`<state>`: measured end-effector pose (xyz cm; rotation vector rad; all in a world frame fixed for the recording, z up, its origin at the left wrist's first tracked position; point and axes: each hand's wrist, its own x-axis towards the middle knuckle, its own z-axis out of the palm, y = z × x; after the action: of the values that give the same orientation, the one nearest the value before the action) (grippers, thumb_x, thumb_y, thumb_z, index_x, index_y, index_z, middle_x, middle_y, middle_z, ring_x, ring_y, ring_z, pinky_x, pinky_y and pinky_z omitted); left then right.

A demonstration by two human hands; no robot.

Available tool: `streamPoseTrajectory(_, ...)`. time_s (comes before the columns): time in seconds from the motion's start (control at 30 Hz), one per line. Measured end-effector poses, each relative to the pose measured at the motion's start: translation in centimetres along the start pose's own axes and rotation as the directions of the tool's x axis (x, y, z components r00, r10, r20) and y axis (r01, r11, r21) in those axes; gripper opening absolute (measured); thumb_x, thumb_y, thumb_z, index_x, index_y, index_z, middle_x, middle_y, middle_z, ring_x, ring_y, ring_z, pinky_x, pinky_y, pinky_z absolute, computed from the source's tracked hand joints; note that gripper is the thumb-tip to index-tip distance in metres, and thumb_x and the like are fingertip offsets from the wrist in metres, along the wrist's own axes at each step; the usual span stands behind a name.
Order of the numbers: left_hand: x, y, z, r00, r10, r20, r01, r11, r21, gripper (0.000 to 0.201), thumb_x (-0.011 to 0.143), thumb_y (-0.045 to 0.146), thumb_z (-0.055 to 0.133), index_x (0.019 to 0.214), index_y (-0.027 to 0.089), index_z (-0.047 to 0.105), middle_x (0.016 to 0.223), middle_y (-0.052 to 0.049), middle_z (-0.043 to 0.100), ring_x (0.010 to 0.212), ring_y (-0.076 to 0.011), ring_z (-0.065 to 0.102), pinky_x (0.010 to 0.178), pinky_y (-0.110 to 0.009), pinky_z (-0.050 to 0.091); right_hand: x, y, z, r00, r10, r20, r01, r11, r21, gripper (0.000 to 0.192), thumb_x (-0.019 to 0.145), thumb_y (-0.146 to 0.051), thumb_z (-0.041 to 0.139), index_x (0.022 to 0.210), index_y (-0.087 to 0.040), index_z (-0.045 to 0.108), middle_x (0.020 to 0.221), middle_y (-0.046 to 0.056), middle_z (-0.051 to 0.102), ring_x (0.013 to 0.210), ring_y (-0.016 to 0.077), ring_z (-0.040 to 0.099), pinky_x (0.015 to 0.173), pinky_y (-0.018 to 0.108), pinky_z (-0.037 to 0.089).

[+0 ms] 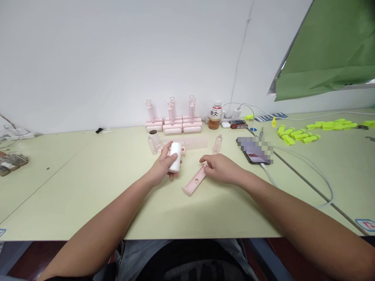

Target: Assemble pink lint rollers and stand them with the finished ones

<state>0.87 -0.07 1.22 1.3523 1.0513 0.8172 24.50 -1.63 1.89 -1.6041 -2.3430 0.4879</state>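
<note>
At left, the left hand (164, 166) closes around a white roll (175, 157); an even, light hold would probably serve best, sparing its surface from dents. At right, the right hand (218, 168) narrows its fingers on a pink holder (195, 181), likely best steadied by that end. The roll lies against the left thumb, with the other fingers wrapped behind and below it. The holder slants from its free near end up to the right thumb and forefinger; whether it bears on the tabletop (158, 218) is unclear.
</note>
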Motion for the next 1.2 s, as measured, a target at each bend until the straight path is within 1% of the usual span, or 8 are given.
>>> streamPoseTrajectory(0.1, -0.2, 0.2, 0.3, 1.000, -0.002, 0.018, 0.001, 1.000, 0.012, 0.078, 0.091, 0.045, 0.050, 0.153, 0.033, 0.003, 0.094, -0.005, 0.060, 0.051, -0.0128, 0.060, 0.041, -0.023, 0.043, 0.1, 0.0, 0.5, 0.999, -0.027, 0.022, 0.024, 0.992, 0.127, 0.031, 0.078, -0.019, 0.050, 0.101, -0.017, 0.070, 0.070, 0.001, 0.064, 0.063, 0.0161, 0.055, 0.057, 0.025, 0.036)
streamPoseTrajectory(0.23, -0.4, 0.2, 0.5, 0.999, -0.016, 0.048, 0.012, 0.997, 0.072, 0.078, 0.089, 0.043, 0.056, 0.151, 0.032, 0.010, 0.091, -0.004, 0.060, 0.051, -0.0131, 0.060, 0.041, -0.023, 0.043, 0.4, 0.2, 1.1, 0.996, -0.008, 0.085, -0.023, 0.933, 0.360, 0.016, 0.074, -0.021, 0.053, 0.082, -0.018, 0.067, 0.060, -0.004, 0.051, 0.055, 0.0125, 0.047, 0.052, 0.024, 0.033)
streamPoseTrajectory(0.37, -0.3, -0.1, 0.5, 0.997, -0.022, 0.069, 0.016, 0.997, 0.081, 0.075, 0.086, 0.043, 0.061, 0.147, 0.031, 0.020, 0.086, -0.001, 0.060, 0.055, -0.0128, 0.060, 0.044, -0.021, 0.044, 0.6, 0.2, 1.3, 0.990, 0.022, 0.141, -0.099, 0.819, 0.566, 0.011, 0.075, -0.027, 0.056, 0.072, -0.018, 0.061, 0.058, -0.005, 0.049, 0.050, 0.0098, 0.047, 0.047, 0.022, 0.036)
streamPoseTrajectory(0.47, -0.2, -0.4, 0.4, 0.995, 0.001, 0.096, -0.006, 0.999, 0.054, 0.074, 0.082, 0.044, 0.066, 0.144, 0.029, 0.028, 0.084, -0.001, 0.061, 0.060, -0.0126, 0.059, 0.049, -0.021, 0.046, 0.7, 0.1, 1.4, 0.983, 0.055, 0.177, -0.161, 0.723, 0.672, 0.014, 0.078, -0.030, 0.059, 0.073, -0.018, 0.059, 0.055, -0.005, 0.052, 0.043, 0.0090, 0.048, 0.043, 0.021, 0.038)
streamPoseTrajectory(0.57, -0.3, -0.6, 0.3, 0.986, -0.015, 0.165, 0.006, 0.998, 0.055, 0.072, 0.083, 0.048, 0.064, 0.143, 0.030, 0.029, 0.082, -0.001, 0.062, 0.054, -0.0123, 0.057, 0.045, -0.022, 0.043, 0.8, -0.2, 1.5, 0.973, 0.087, 0.215, -0.223, 0.610, 0.761, 0.018, 0.080, -0.035, 0.061, 0.076, -0.017, 0.057, 0.049, -0.004, 0.056, 0.039, 0.0100, 0.049, 0.038, 0.021, 0.040)
streamPoseTrajectory(0.7, -0.6, -0.6, 0.5, 0.978, -0.027, 0.206, 0.021, 0.999, 0.031, 0.073, 0.082, 0.051, 0.066, 0.142, 0.029, 0.030, 0.082, -0.002, 0.062, 0.055, -0.0139, 0.058, 0.046, -0.023, 0.044, 0.9, -0.2, 1.8, 0.969, 0.045, 0.245, -0.232, 0.518, 0.824, 0.031, 0.081, -0.045, 0.066, 0.075, -0.016, 0.057, 0.049, -0.002, 0.058, 0.036, 0.0088, 0.049, 0.034, 0.020, 0.041)
streamPoseTrajectory(0.83, -0.8, -0.2, 0.9, 0.982, -0.015, 0.190, 0.011, 1.000, 0.021, 0.074, 0.081, 0.055, 0.065, 0.141, 0.027, 0.031, 0.081, -0.003, 0.062, 0.062, -0.0168, 0.061, 0.050, -0.025, 0.045, 1.0, 0.1, 2.1, 0.969, -0.009, 0.245, -0.221, 0.405, 0.887, 0.039, 0.076, -0.051, 0.073, 0.077, -0.014, 0.060, 0.068, 0.003, 0.067, 0.040, 0.0071, 0.051, 0.033, 0.019, 0.041)
streamPoseTrajectory(1.2, -1.0, 0.1, 1.1, 0.970, -0.019, 0.240, 0.029, 0.999, -0.038, 0.073, 0.081, 0.056, 0.065, 0.138, 0.024, 0.031, 0.079, -0.003, 0.062, 0.060, -0.0167, 0.060, 0.052, -0.026, 0.046, 1.1, 0.2, 2.4, 0.965, 0.002, 0.262, -0.253, 0.264, 0.931, 0.034, 0.077, -0.043, 0.076, 0.085, -0.012, 0.065, 0.076, 0.005, 0.070, 0.042, 0.0070, 0.054, 0.034, 0.018, 0.048)
